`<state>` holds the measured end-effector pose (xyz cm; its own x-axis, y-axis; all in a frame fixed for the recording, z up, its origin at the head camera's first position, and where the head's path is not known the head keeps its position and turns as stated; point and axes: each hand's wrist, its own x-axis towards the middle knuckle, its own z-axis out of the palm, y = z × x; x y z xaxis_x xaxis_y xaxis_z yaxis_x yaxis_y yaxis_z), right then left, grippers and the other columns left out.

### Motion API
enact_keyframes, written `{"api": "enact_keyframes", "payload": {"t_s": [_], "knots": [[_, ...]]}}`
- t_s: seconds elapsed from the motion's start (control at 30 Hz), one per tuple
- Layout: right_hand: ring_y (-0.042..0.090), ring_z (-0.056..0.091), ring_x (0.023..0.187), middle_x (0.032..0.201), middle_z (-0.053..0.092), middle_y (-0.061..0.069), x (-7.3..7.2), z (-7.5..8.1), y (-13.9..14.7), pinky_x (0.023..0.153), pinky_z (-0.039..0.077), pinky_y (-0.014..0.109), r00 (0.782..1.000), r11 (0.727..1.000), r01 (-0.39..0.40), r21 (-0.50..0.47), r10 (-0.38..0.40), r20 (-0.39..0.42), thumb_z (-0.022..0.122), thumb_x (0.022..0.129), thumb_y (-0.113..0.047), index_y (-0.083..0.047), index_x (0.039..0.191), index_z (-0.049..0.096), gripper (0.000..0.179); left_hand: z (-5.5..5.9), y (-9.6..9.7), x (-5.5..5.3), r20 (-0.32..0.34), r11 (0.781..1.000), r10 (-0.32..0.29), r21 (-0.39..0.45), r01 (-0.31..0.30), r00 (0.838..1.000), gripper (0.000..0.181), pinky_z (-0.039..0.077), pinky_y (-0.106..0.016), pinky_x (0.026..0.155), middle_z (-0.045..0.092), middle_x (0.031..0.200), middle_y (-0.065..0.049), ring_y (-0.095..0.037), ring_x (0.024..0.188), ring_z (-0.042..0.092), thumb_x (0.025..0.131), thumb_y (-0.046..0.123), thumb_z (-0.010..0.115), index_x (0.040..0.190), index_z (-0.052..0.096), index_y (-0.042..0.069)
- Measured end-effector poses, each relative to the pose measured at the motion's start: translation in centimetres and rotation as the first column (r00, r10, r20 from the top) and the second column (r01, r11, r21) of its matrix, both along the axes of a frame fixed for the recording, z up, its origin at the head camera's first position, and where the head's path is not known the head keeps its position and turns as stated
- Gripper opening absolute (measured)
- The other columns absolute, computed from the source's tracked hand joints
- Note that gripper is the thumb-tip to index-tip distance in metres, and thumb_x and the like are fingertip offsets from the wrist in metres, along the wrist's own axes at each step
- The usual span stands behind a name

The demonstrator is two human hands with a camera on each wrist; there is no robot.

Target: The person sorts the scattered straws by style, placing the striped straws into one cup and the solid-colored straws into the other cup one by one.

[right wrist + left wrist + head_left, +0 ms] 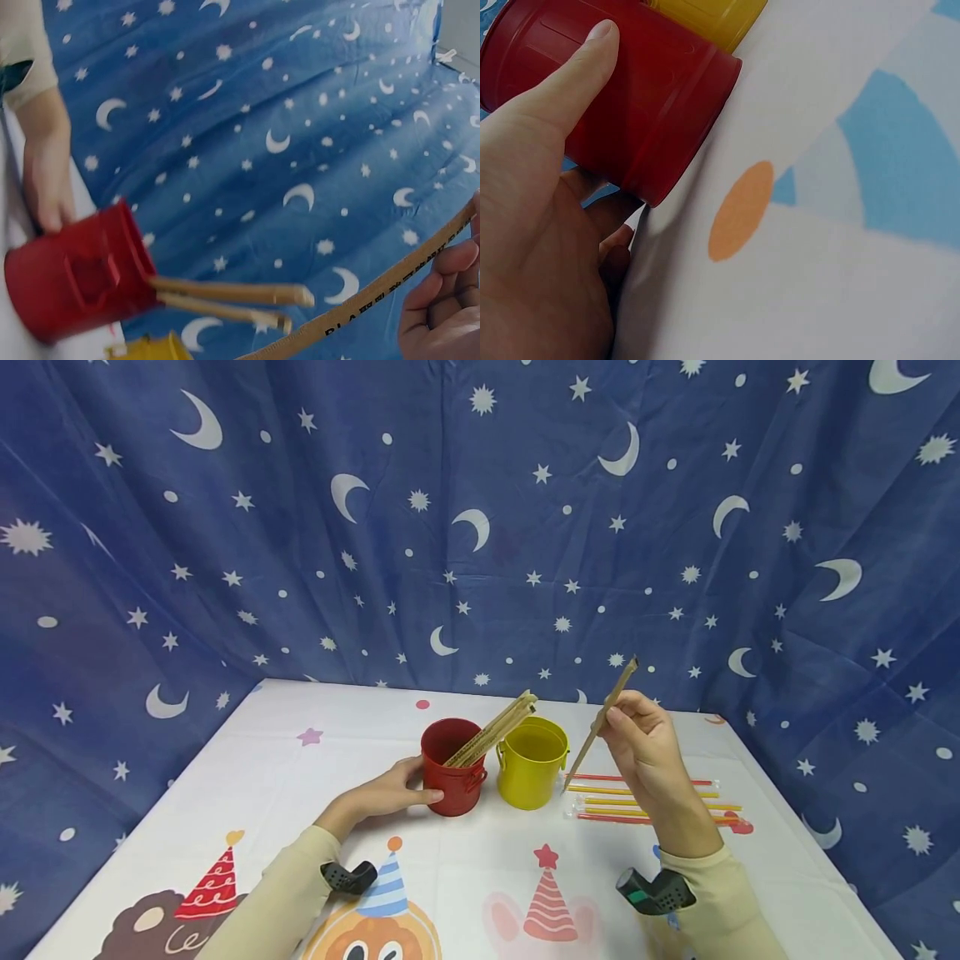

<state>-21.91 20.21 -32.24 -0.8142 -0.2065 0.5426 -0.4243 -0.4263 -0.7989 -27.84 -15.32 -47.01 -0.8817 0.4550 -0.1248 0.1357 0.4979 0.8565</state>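
Observation:
With its fingers and thumb around the near left side, my left hand (382, 793) holds a small red metal bucket (459, 795) upright on the table. Several straws in brown paper wrappers (495, 731) lean out of that bucket to the right. A yellow bucket (525, 781) stands just right of the red one; no straws show in it. My right hand (645, 747) pinches one paper-wrapped straw (592, 735), tilted, its lower end beside the yellow bucket. Dark print runs along this wrapper (375, 300) in the right wrist view. My left thumb (585, 71) lies on the red bucket's wall.
Several red and yellow straws (607, 802) in clear sleeves lie on the table right of the yellow bucket, partly behind my right arm. A white cloth (360, 718) with party-hat animals covers the table. Behind it hangs a blue curtain (525, 610) with moons and stars.

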Motion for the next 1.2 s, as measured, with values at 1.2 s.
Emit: {"api": "enact_keyframes", "payload": {"t_s": [1.2], "knots": [[0.011, 0.065, 0.087, 0.095, 0.071, -0.003, -2.0, -1.5, -5.2, 0.084, 0.053, 0.021, 0.966, 0.925, -0.249, -0.287, 0.26, 0.0, 0.055, 0.102, -0.004, -0.011, 0.108, 0.069, 0.017, -0.2, 0.1, 0.0, 0.001, 1.0, -0.002, 0.012, 0.002, 1.0, 0.089, 0.026, -0.068, 0.12, 0.03, 0.164, -0.015, -0.039, 0.154, 0.023, 0.086, 0.052, 0.072, 0.159, 0.032, 0.019]]}}
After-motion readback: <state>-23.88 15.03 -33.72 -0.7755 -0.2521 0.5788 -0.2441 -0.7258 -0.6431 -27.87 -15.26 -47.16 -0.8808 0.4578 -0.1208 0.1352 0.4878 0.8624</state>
